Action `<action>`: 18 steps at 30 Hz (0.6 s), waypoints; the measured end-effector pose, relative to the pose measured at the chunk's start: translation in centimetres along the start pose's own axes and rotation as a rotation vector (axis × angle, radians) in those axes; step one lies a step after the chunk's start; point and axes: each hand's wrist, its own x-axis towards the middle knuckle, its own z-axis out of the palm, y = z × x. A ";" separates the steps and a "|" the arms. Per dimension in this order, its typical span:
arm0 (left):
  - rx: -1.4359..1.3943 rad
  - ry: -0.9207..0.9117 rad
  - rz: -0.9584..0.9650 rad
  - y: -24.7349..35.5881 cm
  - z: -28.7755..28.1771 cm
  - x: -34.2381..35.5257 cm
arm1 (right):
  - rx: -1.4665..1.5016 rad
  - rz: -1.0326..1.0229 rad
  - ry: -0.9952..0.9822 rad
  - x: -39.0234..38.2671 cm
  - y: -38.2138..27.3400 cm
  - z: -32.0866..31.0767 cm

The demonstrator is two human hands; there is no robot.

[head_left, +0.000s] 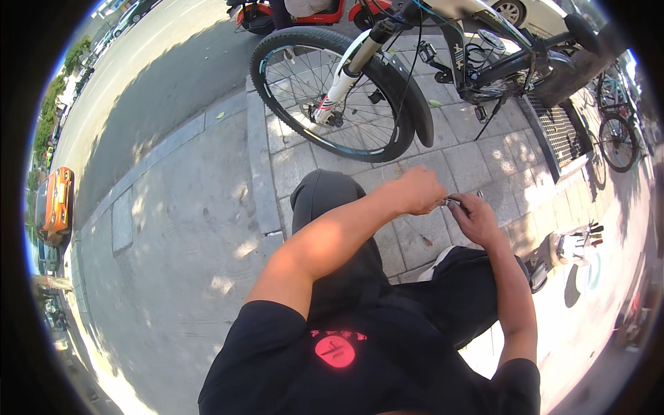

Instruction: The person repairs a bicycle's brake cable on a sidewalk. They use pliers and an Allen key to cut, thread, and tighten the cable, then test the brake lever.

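My left hand (422, 190) and my right hand (470, 218) are close together over the paving, below the front wheel (280, 90) of a black bicycle (505, 69) with a white fork (337, 90). The fingers of my right hand are closed on a small, slim metal object (452, 200), too small to name exactly. My left hand is curled closed beside it at the object's left end; what its fingers hold is partly hidden. My bent knees in dark trousers (318, 200) are beneath my arms.
A light holder with several dark-handled tools (574, 245) stands to my right, near a metal grate (553, 131) and another bicycle (615, 138). A kerb (152, 159) runs along the road at left, with an orange car (55, 204). A red scooter (318, 10) is behind the wheel.
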 end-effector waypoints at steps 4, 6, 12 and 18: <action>0.064 0.033 0.021 -1.0 0.1 -1.2 | 0.049 0.034 0.265 -0.7 0.6 -0.9; 0.122 0.007 0.004 -1.5 0.0 -1.6 | 0.078 0.185 0.285 -1.8 2.3 -2.2; -0.086 0.010 -0.125 -1.7 -1.0 -2.1 | -0.040 0.400 0.161 -5.3 6.3 -6.1; -0.612 0.812 -0.285 -2.8 -9.4 -4.1 | -0.202 0.224 0.163 1.2 0.7 -9.6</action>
